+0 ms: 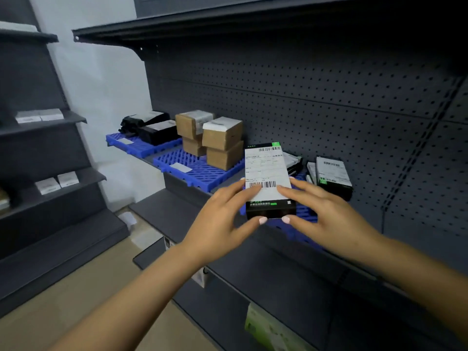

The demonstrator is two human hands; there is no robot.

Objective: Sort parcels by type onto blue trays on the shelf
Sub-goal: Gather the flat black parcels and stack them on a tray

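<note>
While our left hand [222,219] and right hand [326,214] pinch the black white-labelled rectangular box [268,183], it hangs above the blue slatted plastic tray [301,216].

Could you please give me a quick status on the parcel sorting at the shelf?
Left hand and right hand both grip the black box. Box over right blue tray, beside other black boxes. Nothing blocking.

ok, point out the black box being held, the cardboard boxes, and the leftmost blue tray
black box [268,173]: head view, on its white shipping label
cardboard boxes [221,139]: head view, front face of top box
leftmost blue tray [138,148]: head view, bare grid
</note>
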